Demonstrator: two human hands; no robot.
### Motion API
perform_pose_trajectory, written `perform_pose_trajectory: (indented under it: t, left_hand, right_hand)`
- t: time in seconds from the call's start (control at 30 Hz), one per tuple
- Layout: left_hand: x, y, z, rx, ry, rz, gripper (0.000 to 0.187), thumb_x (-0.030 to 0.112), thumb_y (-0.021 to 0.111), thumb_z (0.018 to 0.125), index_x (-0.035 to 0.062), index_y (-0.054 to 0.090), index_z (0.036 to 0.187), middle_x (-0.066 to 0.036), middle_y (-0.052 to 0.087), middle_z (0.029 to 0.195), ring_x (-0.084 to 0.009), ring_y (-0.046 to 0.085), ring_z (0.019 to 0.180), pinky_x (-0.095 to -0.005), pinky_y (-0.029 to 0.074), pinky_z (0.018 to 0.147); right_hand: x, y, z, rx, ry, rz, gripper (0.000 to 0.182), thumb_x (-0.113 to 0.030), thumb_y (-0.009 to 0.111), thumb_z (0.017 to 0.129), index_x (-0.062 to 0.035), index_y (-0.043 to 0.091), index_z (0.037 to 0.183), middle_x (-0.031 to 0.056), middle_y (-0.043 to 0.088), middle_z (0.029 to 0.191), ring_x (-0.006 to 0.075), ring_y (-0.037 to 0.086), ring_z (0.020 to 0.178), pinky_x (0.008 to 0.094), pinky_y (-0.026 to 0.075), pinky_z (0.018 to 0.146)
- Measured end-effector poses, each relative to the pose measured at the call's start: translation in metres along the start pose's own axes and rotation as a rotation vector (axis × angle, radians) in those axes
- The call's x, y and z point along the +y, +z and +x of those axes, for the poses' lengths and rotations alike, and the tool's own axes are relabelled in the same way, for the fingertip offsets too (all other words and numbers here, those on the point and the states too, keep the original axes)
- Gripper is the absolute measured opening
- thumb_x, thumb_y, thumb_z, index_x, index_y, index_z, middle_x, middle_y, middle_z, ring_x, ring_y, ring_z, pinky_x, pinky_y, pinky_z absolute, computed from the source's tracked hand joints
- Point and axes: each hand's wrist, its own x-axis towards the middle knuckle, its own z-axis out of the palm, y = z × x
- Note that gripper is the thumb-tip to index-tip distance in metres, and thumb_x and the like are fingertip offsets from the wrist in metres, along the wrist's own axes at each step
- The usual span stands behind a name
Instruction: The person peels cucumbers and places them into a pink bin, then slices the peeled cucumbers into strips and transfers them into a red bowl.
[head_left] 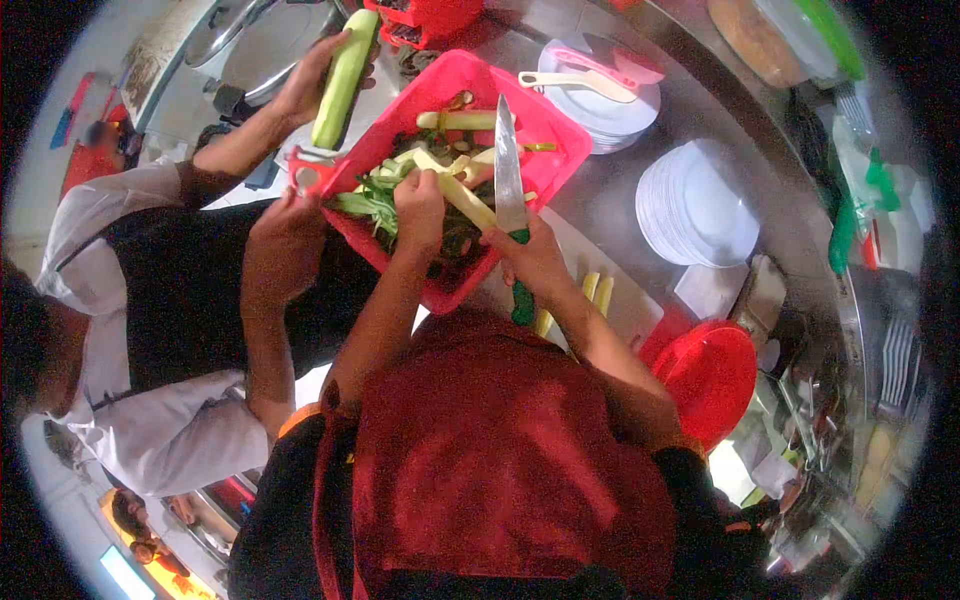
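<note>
- Over the red basket (560,135) on the steel bench (610,200), head view: the person's left hand (420,205) is down inside it, fingers clenched round a pale peeled cucumber strip (462,195) that sticks out toward the knife.
- Right hand (535,262) grips a kitchen knife (509,165) by its green handle, fingers wrapped tight; blade points up and away over the basket, its flat just beside the strip. Touching or not, cannot tell.
- The basket holds green peelings (372,205) and more pale cucumber pieces (460,120); it sits tilted, near corner low by the person's red apron (500,450).
- White cutting board (625,300) just right of the basket, cut yellowish sticks (595,290) on it, partly hidden by the right forearm.
- A co-worker stands at the left in white sleeves and a dark apron: one hand (310,80) holds a whole green cucumber (345,78) upright above the basket's far-left corner, the other hand (285,235) is at the basket's left edge beside a red peeler (312,170).
- Two stacks of white plates on the bench: one (700,205) right of the basket, one (600,105) farther back with a white-and-pink utensil (580,80) lying across it.
- Red round lid or bowl (708,375) near the bench edge at the right, well apart from the hands.
- Clutter along the far right edge is too blurred to name.
</note>
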Motion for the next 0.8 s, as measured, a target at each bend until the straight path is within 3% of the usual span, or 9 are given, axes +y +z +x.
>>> perform_pose_trajectory:
  t: [0.1, 0.17, 0.3, 0.37, 0.4, 0.47, 0.53, 0.67, 0.8]
  left_hand:
    - [0.003, 0.008, -0.007, 0.052, 0.012, 0.009, 0.017, 0.011, 0.05, 0.087, -0.0031, 0.059, 0.082, -0.007, 0.062, 0.071, -0.0138, 0.056, 0.06, -0.0275, 0.045, 0.058]
    - [0.018, 0.016, -0.018, 0.036, 0.036, 0.043, 0.018, 0.01, 0.049, 0.088, -0.003, 0.059, 0.082, -0.008, 0.064, 0.072, -0.0142, 0.058, 0.06, -0.0268, 0.046, 0.058]
    - [0.033, 0.021, -0.024, 0.023, 0.086, 0.108, 0.02, 0.009, 0.047, 0.091, -0.0035, 0.061, 0.086, -0.01, 0.067, 0.075, -0.0159, 0.063, 0.062, -0.0266, 0.049, 0.059]
    - [0.026, 0.017, -0.017, 0.026, 0.096, 0.134, 0.019, 0.008, 0.046, 0.091, -0.0029, 0.061, 0.088, -0.01, 0.067, 0.076, -0.016, 0.063, 0.064, -0.0273, 0.049, 0.06]
    - [0.024, 0.015, -0.013, 0.03, 0.111, 0.158, 0.018, 0.006, 0.045, 0.091, -0.0024, 0.061, 0.09, -0.011, 0.068, 0.078, -0.0161, 0.064, 0.065, -0.0281, 0.05, 0.06]
    - [0.03, 0.019, -0.014, 0.032, 0.131, 0.006, 0.017, 0.005, 0.045, 0.091, -0.0022, 0.061, 0.092, -0.011, 0.068, 0.079, -0.0164, 0.064, 0.066, -0.029, 0.051, 0.061]
    - [0.038, 0.025, -0.017, 0.032, 0.148, -0.149, 0.017, 0.004, 0.045, 0.091, -0.0021, 0.06, 0.094, -0.011, 0.068, 0.08, -0.0168, 0.065, 0.068, -0.0299, 0.051, 0.062]
    - [0.025, 0.012, -0.006, 0.064, 0.278, 0.156, 0.017, 0.005, 0.045, 0.091, -0.0036, 0.059, 0.095, -0.012, 0.066, 0.079, -0.0186, 0.065, 0.069, -0.0316, 0.053, 0.062]
    - [0.043, 0.017, -0.019, 0.051, 0.332, 0.416, 0.024, 0.013, 0.042, 0.093, -0.0036, 0.059, 0.093, -0.011, 0.066, 0.076, -0.0198, 0.065, 0.068, -0.0315, 0.052, 0.06]
  right_hand:
    - [0.0, 0.001, -0.003, -0.014, 0.028, -0.013, 0.039, -0.027, 0.07, 0.082, -0.0015, 0.056, 0.107, 0.006, 0.066, 0.079, 0.0157, 0.062, 0.065, 0.0305, 0.05, 0.058]
    - [-0.006, 0.003, -0.006, 0.006, 0.044, 0.053, 0.032, -0.021, 0.066, 0.087, -0.002, 0.054, 0.109, 0.0049, 0.064, 0.077, 0.0102, 0.048, 0.043, 0.0259, 0.04, 0.04]
    - [0.021, 0.002, 0.002, 0.031, -0.057, -0.073, 0.032, -0.021, 0.067, 0.086, -0.0017, 0.054, 0.108, 0.0045, 0.064, 0.077, 0.0099, 0.049, 0.045, 0.0263, 0.04, 0.04]
    - [0.016, 0.001, 0.002, 0.023, -0.012, -0.141, 0.048, -0.031, 0.072, 0.08, -0.0024, 0.055, 0.114, 0.0146, 0.065, 0.098, 0.0247, 0.063, 0.089, 0.0374, 0.049, 0.082]
    - [0.005, 0.0, 0.0, 0.022, -0.015, -0.139, 0.048, -0.031, 0.072, 0.08, -0.0024, 0.055, 0.114, 0.0146, 0.065, 0.098, 0.0247, 0.063, 0.089, 0.0374, 0.049, 0.082]
    - [-0.02, -0.001, -0.008, -0.038, 0.174, -0.07, 0.049, -0.028, 0.074, 0.079, -0.0026, 0.055, 0.116, 0.0147, 0.064, 0.1, 0.0253, 0.063, 0.087, 0.0378, 0.051, 0.077]
    - [0.004, 0.001, 0.0, -0.009, 0.073, -0.15, 0.05, -0.027, 0.074, 0.079, -0.0027, 0.054, 0.117, 0.0139, 0.063, 0.1, 0.0224, 0.063, 0.076, 0.0354, 0.051, 0.067]
    - [-0.003, 0.005, -0.005, -0.038, 0.082, -0.016, 0.052, -0.025, 0.074, 0.08, -0.0019, 0.051, 0.121, 0.0124, 0.062, 0.1, 0.0153, 0.057, 0.052, 0.0295, 0.047, 0.045]
    - [-0.005, 0.005, -0.007, -0.014, 0.099, -0.056, 0.054, -0.026, 0.073, 0.081, -0.0005, 0.049, 0.123, 0.0124, 0.062, 0.099, 0.0164, 0.057, 0.052, 0.0297, 0.048, 0.046]
